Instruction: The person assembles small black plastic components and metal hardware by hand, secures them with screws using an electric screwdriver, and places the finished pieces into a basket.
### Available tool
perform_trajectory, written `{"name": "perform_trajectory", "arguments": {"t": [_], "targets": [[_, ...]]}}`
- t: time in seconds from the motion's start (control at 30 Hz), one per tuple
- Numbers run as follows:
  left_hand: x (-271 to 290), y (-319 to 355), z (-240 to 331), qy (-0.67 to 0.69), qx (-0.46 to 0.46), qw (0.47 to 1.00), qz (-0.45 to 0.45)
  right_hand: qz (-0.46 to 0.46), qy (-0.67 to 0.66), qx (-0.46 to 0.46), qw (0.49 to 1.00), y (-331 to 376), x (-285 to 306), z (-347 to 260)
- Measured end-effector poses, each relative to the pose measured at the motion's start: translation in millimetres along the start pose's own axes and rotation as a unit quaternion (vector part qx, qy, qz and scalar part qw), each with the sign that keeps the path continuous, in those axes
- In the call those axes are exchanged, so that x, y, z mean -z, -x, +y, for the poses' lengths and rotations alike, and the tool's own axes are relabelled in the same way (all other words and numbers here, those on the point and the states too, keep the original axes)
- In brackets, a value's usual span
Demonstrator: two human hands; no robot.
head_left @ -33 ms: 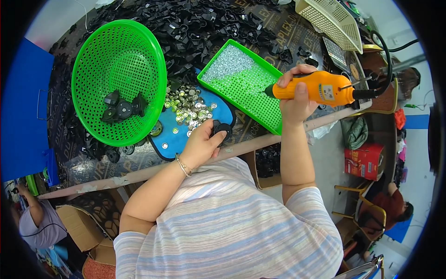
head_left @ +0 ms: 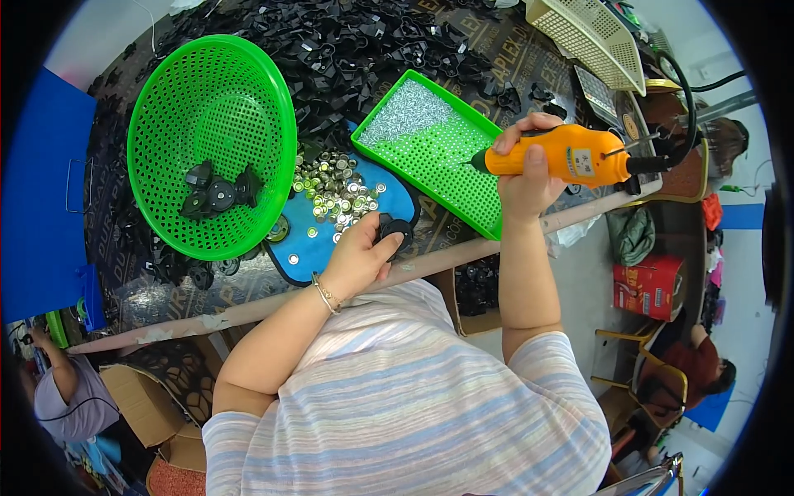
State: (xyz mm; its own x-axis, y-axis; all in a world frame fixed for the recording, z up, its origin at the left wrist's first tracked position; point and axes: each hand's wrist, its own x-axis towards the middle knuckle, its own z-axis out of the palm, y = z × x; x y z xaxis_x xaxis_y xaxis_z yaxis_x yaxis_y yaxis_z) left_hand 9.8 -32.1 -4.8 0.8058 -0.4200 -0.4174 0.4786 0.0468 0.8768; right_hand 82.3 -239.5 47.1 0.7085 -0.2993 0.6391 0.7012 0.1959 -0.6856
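My right hand [head_left: 525,178] grips an orange electric screwdriver [head_left: 571,157]. Its tip points left over a green rectangular tray [head_left: 451,178] that holds small silver screws [head_left: 405,112]. At the table's near edge, my left hand [head_left: 357,255] holds a black plastic part [head_left: 395,226]. Just beyond that hand lies a blue tray [head_left: 318,236] with several round silver caps [head_left: 335,190].
A round green basket [head_left: 207,107] on the left holds a few black parts [head_left: 217,195]. A heap of black parts [head_left: 356,50] covers the far table. A beige basket [head_left: 587,33] is at the far right and a red box [head_left: 649,285] is on the floor. Other people sit at lower left [head_left: 66,397] and at right [head_left: 703,372].
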Motion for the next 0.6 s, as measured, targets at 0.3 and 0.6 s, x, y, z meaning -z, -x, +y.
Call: {"name": "perform_trajectory", "arguments": {"t": [0.3,0.6], "targets": [[0.7,1.6,1.8,0.006,0.005,1.000,-0.006,-0.011,0.033,-0.035,0.999,-1.7,1.1,1.6],[2.6,1.2,-1.4,0.028,0.007,1.000,-0.010,-0.031,-0.026,-0.037,0.998,0.1,-13.8,-27.1]]}}
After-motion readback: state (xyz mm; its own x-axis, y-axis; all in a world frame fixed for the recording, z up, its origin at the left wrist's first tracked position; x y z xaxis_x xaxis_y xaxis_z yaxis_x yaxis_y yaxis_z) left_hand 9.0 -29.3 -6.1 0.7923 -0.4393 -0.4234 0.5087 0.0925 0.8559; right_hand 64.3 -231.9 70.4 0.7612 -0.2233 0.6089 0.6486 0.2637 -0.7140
